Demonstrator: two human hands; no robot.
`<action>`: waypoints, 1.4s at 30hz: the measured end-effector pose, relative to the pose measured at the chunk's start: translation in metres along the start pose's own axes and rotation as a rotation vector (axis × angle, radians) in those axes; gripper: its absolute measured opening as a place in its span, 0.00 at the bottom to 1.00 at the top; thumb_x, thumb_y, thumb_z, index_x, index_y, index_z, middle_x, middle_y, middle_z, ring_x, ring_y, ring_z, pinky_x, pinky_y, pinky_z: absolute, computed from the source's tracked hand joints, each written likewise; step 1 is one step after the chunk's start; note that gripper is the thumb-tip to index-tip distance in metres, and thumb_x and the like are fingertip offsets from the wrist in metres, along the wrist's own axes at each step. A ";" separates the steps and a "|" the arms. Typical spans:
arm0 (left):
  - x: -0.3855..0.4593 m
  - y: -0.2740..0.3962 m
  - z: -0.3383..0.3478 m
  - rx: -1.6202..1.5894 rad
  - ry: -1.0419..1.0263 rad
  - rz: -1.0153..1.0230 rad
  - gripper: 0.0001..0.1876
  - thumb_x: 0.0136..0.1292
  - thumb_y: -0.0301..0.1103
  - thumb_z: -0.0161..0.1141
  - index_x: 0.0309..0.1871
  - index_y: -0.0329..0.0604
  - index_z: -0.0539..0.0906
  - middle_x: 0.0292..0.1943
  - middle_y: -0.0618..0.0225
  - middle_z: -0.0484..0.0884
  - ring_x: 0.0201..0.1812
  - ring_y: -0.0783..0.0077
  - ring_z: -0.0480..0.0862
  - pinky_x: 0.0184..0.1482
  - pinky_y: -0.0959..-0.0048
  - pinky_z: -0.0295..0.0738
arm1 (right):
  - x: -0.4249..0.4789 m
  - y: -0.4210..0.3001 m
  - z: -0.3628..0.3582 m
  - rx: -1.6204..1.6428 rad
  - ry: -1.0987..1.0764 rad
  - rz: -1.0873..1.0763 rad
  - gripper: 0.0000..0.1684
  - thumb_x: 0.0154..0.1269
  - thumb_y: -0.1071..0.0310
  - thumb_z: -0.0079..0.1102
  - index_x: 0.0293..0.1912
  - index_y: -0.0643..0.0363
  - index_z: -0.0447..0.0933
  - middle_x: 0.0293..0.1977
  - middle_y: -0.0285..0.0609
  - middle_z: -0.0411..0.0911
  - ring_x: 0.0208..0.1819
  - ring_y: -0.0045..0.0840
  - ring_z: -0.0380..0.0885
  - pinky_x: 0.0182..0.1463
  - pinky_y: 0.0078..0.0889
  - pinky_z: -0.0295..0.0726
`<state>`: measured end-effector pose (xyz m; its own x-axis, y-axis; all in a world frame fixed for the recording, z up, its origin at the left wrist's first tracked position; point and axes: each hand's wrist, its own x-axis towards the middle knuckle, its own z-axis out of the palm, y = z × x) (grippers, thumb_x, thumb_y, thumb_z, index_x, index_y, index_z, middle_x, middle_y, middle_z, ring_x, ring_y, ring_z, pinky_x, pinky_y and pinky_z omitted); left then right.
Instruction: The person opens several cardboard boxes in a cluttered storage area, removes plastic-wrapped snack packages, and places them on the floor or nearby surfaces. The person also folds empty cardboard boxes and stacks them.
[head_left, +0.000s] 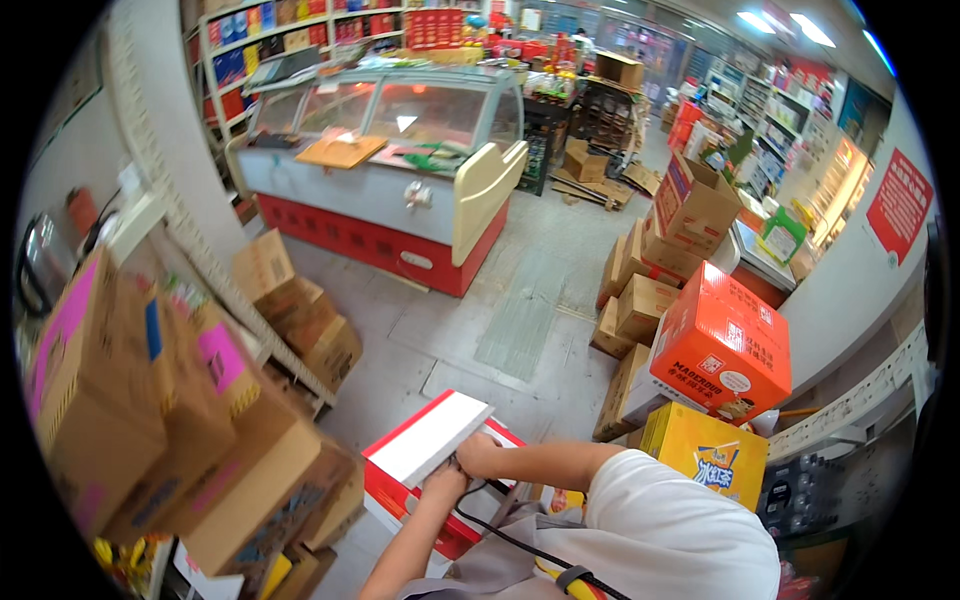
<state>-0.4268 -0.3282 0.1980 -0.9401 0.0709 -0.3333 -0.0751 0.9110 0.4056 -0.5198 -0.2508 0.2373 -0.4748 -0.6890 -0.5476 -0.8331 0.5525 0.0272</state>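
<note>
A red and white carton stands right before me, low in the view, with a long white panel along its top. My left hand and my right hand meet over the carton, at the near edge of the white panel. Both have curled fingers, and what lies between them is too small and hidden to tell. A black cord runs from near my hands down across my apron to a yellow and red object with a dark strap at the bottom edge.
Cardboard boxes fill a shelf at the left. More boxes stand behind them on the floor. A glass-fronted display counter is ahead. Stacked at the right are an orange-red carton, a yellow carton and brown boxes.
</note>
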 end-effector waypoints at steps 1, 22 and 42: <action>0.032 -0.003 0.006 -0.058 0.071 0.002 0.24 0.61 0.46 0.46 0.59 0.46 0.72 0.58 0.53 0.72 0.61 0.51 0.68 0.63 0.59 0.60 | 0.011 0.023 0.000 0.028 0.010 0.038 0.15 0.57 0.64 0.53 0.41 0.60 0.81 0.40 0.48 0.80 0.41 0.41 0.80 0.32 0.56 0.81; 0.477 0.084 -0.309 0.330 0.869 0.819 0.16 0.55 0.37 0.56 0.14 0.52 0.66 0.14 0.73 0.63 0.20 0.72 0.68 0.24 0.71 0.58 | 0.078 0.613 -0.099 0.916 0.537 0.296 0.17 0.58 0.76 0.53 0.49 0.61 0.74 0.42 0.50 0.79 0.42 0.33 0.76 0.48 0.31 0.73; 1.102 0.272 -0.553 0.171 1.059 1.124 0.13 0.51 0.35 0.60 0.15 0.49 0.68 0.16 0.73 0.68 0.28 0.70 0.70 0.41 0.66 0.62 | 0.153 0.883 -0.226 0.831 0.787 0.941 0.14 0.54 0.66 0.62 0.42 0.52 0.74 0.28 0.50 0.78 0.33 0.46 0.77 0.33 0.42 0.74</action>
<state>-1.6667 -0.2273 0.4118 -0.2876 0.4828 0.8272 0.7727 0.6273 -0.0974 -1.3922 0.0260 0.3668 -0.9895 0.1444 -0.0103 0.1289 0.8462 -0.5171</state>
